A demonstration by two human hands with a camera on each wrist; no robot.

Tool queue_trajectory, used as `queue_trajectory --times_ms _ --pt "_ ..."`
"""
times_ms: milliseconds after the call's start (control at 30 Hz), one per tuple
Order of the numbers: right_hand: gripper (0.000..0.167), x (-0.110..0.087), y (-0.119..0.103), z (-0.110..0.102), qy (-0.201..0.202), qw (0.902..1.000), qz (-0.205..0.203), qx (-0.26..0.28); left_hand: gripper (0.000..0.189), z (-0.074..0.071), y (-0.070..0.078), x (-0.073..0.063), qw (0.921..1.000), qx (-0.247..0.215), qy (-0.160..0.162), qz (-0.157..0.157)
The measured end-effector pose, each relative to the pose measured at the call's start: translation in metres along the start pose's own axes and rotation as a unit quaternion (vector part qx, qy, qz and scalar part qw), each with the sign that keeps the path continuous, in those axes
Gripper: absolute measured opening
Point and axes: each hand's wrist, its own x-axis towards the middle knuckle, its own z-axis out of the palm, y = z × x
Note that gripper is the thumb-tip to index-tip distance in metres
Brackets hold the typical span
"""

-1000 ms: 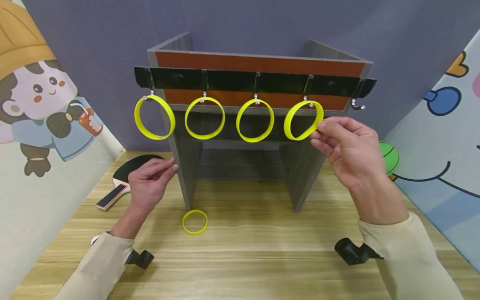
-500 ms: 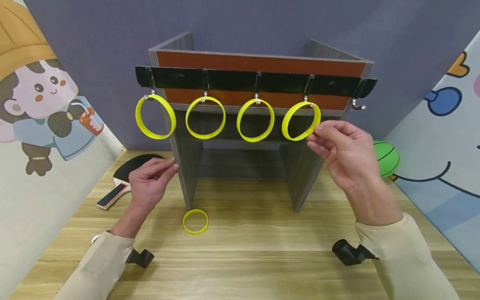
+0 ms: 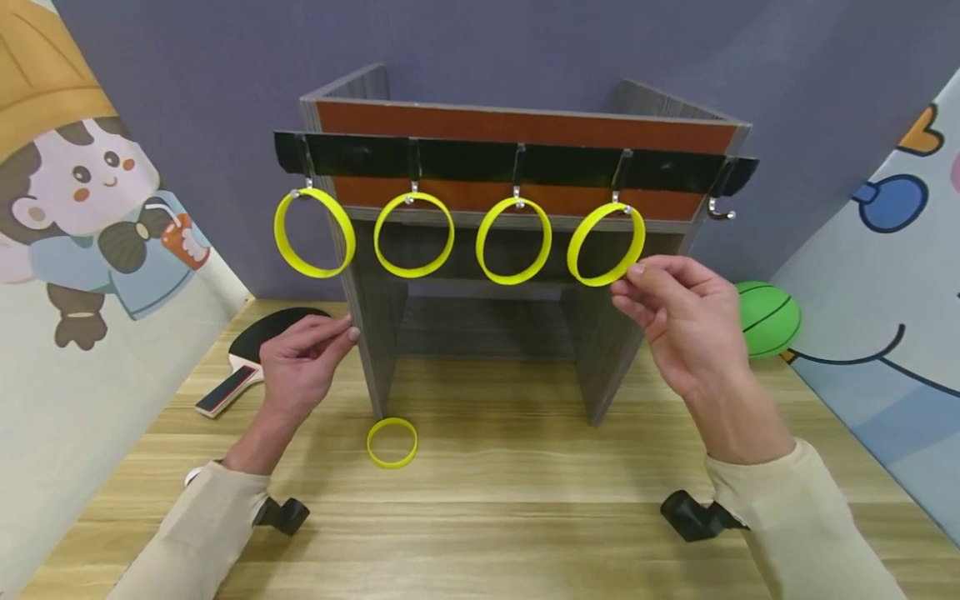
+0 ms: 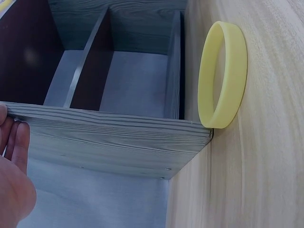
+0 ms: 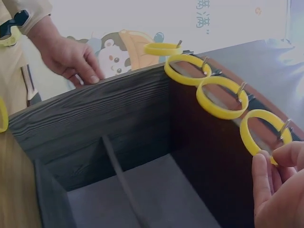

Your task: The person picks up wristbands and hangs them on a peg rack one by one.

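A row of yellow wristbands hangs from metal hooks on the black strip [image 3: 465, 162] across the front of a grey shelf unit [image 3: 367, 325]. My right hand [image 3: 686, 321] pinches the lower right edge of the rightmost hanging wristband [image 3: 573, 250] between thumb and fingers; its top loops over the fourth hook [image 3: 617, 200]. In the right wrist view, thumb and fingertips meet at that band's rim. My left hand [image 3: 300, 358] grips the front edge of the unit's left side panel, thumb and fingers on either side. Another wristband [image 4: 232, 76] lies on the table by that panel's foot.
The hook [image 3: 722, 213] at the far right holds no band. A table tennis bat [image 3: 232, 387] lies on the wooden table [image 3: 487, 533] at left, partly behind my left hand. A green ball [image 3: 768, 319] sits behind my right hand. Cartoon-printed walls stand on both sides.
My right hand has moved slightly left and down, still at the rightmost hanging wristband, which has shifted and turned a little. The left hand stays on the panel edge.
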Motion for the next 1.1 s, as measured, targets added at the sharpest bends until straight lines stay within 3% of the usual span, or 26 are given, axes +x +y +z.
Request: queue_trajectory --times_ms 167,533,733,1100 --pt "0.002 -0.002 0.015 -0.008 -0.016 0.9996 0.0 0.022 0.023 -0.004 -0.009 -0.003 1.0 0.004 0.003 -0.005" --pt "0.016 -0.014 0.055 -0.015 -0.059 0.9967 0.05 -0.025 0.023 -0.001 -0.003 0.0 1.0 0.004 -0.001 0.0" --pt "0.011 -0.025 0.082 -0.015 -0.105 0.9875 0.101 -0.06 0.024 -0.002 -0.005 -0.001 1.0 0.008 0.0 -0.001" --pt "0.009 -0.044 0.127 -0.003 -0.153 0.9658 0.175 -0.116 0.023 -0.003 -0.008 -0.002 0.9999 0.015 -0.001 0.003"
